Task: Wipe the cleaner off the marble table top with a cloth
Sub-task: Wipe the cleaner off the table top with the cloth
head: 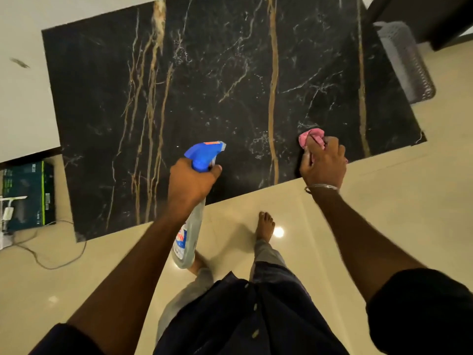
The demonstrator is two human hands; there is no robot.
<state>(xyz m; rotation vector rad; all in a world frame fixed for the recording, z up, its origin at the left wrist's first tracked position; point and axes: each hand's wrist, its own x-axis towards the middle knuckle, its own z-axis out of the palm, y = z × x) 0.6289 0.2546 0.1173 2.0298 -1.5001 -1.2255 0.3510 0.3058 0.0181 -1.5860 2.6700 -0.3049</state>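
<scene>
Right hand [323, 162]: fingers curled around a crumpled pink cloth [311, 138], holding it down on the worktop close to the near edge, towards the right end. Thin metal bangle [321, 187] on that wrist.

Left hand [190, 180]: wrapped around the neck of a clear plastic spray bottle with a blue trigger head [204, 155]. The nozzle points out over the slab; the bottle's body hangs down past the near edge, above the floor. Bottle held off the surface, not resting on it.

Worktop: black polished marble slab [217, 73], rectangular, with long gold-brown veins running front to back and fine white veining between them. Pale specks and faint wet-looking patches lie between the two hands. Cannot tell cleaner from veining there.

Room: glossy cream floor tiles [384, 201] with a bright lamp reflection beside a bare foot [265, 225]. Left of the slab, a dark green cardboard box [25, 196] on the floor, and a thin cable [51, 262] looping across the tiles near it. A grey woven mesh object [407, 62] sits past the far right corner; it is blurred, kind unclear. A white surface [23, 98] lies along the left side.
</scene>
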